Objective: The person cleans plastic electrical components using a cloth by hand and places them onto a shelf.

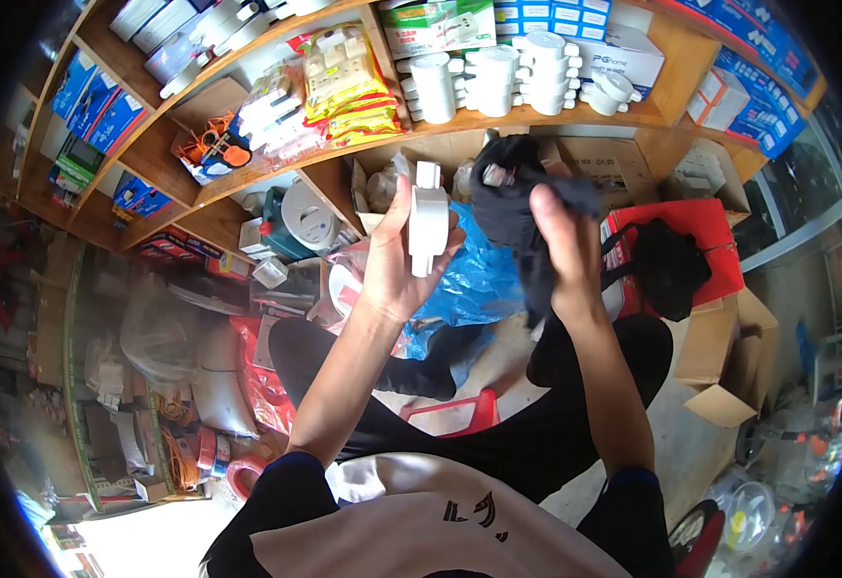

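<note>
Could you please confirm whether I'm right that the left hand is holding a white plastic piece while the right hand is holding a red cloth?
Not quite: the cloth in the right hand is black, not red, as the head view shows. The left hand does hold a white plastic piece.

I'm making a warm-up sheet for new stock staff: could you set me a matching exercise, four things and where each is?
Things
1. White fitting
2. Yellow packets
3. Black cloth
4. Blue plastic

Places
A. Held in the right hand
B. Seen between the forearms, crumpled
C. Held in the left hand
D. On the wooden shelf

Right pairs: 1-C, 2-D, 3-A, 4-B
</note>
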The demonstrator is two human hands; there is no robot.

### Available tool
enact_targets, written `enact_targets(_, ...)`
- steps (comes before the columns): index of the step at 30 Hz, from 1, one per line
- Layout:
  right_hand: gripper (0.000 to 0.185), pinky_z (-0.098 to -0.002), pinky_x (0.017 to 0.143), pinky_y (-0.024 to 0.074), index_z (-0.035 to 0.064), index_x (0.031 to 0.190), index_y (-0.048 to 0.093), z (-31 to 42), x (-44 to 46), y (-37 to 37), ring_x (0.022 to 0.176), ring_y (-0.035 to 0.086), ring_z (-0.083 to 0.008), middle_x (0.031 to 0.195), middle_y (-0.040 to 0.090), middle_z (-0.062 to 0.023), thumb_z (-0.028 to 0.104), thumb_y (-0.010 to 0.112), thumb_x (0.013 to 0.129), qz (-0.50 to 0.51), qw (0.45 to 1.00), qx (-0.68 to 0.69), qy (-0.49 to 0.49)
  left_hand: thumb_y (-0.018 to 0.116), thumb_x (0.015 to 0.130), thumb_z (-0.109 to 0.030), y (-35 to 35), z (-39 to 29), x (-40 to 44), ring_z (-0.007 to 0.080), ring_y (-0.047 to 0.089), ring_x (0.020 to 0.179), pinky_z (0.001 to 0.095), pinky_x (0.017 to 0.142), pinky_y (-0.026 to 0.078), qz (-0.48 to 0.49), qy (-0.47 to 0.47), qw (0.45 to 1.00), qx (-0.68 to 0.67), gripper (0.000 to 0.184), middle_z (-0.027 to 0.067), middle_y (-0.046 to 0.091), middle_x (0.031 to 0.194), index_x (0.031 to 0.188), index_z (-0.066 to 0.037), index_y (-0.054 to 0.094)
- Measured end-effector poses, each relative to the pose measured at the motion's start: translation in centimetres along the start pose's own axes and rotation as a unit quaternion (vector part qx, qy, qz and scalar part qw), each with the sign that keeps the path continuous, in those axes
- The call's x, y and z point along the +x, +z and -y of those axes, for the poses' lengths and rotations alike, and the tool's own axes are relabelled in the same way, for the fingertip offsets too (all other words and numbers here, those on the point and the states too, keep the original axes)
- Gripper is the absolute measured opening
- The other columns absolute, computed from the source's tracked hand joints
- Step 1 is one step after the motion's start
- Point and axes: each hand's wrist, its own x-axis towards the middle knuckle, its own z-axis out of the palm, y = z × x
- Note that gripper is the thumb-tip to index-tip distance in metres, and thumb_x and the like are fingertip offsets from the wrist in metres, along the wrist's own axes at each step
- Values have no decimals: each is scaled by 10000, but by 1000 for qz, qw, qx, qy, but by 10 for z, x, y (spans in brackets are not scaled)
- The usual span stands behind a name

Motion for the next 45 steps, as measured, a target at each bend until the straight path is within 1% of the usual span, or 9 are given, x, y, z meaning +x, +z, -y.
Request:
enact_targets(4, 514, -341, 970, 491, -18, 1364, 440, -5, -4, 10, 1066, 623, -196, 1200, 591, -129, 171, 718, 975, 7, 999, -28, -25, 559, 1048, -498, 13, 1, -2, 75, 618, 697, 242, 631, 498, -100, 2, 993, 55, 379, -17, 677, 856, 1060, -134, 664)
enact_targets(9, 386, -351, 941, 508, -21, 1293, 564, -17, -6, 21, 1056, 665, -267, 1200, 642, -179, 191, 687, 994, -45, 994, -86, -45, 624, 1033, -239, 11, -2, -17, 31, 641, 821, 223, 715, 521, -10, 14, 971, 236, 258, -23, 714, 958, 1207, -53, 665)
enact_targets(11, 404, -374, 934, 529, 6, 1274, 596, -10, 5, 12, 1052, 680, -324, 1230, 647, -186, 176, 748, 940, 35, 948, -229, -218, 627, 1006, -153, -10, 1, -26, 64, 668, 943, 237, 825, 537, 5, -4, 961, 278, 303, 15, 723, 1064, 1279, -22, 637)
enact_targets(15, 498, -369, 928, 570, 21, 1312, 616, -2, -1, 25, 1148, 692, -348, 1318, 650, -204, 74, 807, 855, 53, 972, -177, -144, 572, 999, -87, 22, -1, -23, 160, 699, 1022, 293, 898, 561, -39, 75, 980, 180, 300, 92, 707, 1164, 1280, 9, 616)
enact_targets(31, 325, -375, 1030, 504, -47, 1281, 633, -14, 3, 31, 1187, 670, -309, 1277, 686, -205, 51, 677, 974, -53, 988, -71, -124, 549, 1091, -246, 34, 10, -18, 22, 521, 769, 200, 662, 410, -74, 126, 967, 209, 241, -50, 638, 899, 1027, -53, 679)
enact_targets(37, 672, -373, 1039, 485, 20, 1384, 527, -10, -1, 36, 1214, 627, -311, 1319, 599, -168, 173, 865, 823, 12, 976, -153, -152, 504, 1105, -315, 50, 14, -16, 25, 574, 803, 187, 686, 462, -129, 204, 935, 259, 293, -33, 638, 962, 1150, -57, 636)
enact_targets(41, 611, -316, 999, 502, 11, 1338, 524, -26, -2, 20, 1156, 633, -185, 1240, 627, -127, 81, 840, 820, -6, 999, -21, -37, 429, 1115, -340, 51, -10, -20, 198, 567, 1133, 355, 1060, 391, -101, 280, 771, 562, 424, 83, 642, 1135, 1222, 15, 636)
enact_targets(43, 600, -321, 988, 508, 13, 1333, 530, -27, 3, 14, 1127, 642, -182, 1228, 633, -112, 69, 834, 818, -19, 987, -116, -105, 423, 1102, -317, 96, -32, -27, 255, 562, 1286, 430, 1094, 437, -125, 338, 788, 499, 463, 177, 597, 1383, 1358, 24, 606)
enact_targets(45, 601, -344, 983, 504, 19, 1332, 536, -26, 1, 14, 1131, 641, -247, 1221, 623, -141, 50, 822, 804, -14, 985, -135, -106, 294, 1046, -644, 130, -70, -38, 436, 411, 1454, 518, 1132, 411, 277, 233, 910, 203, 883, 344, 321, 1594, 1550, 80, 330)
